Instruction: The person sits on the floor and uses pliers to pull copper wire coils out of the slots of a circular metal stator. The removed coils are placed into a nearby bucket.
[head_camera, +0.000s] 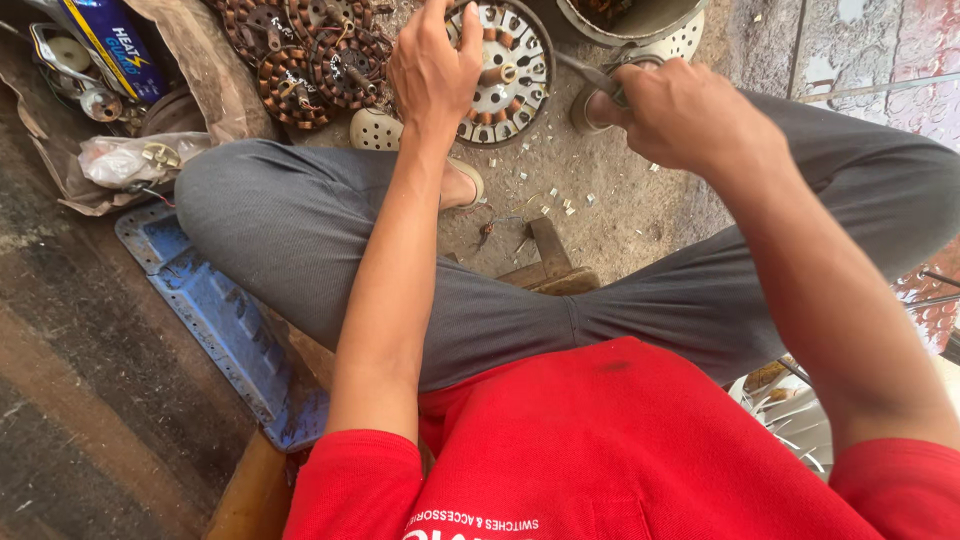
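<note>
Blue perforated metal panel: on the ground, lower left. Up and left of the panel, clear plastic bag on brown sacking. Further up, right of the sacking, a heap of copper-wound stators. Right of the panel, wooden block; metal bits above it.

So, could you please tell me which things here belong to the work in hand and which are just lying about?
In hand:
- round stator disc, steadied by the left hand
- thin metal tool, gripped by the right hand

Lying about:
- pile of copper-wound stators
- blue perforated tray
- clear plastic bag
- wooden block
</note>
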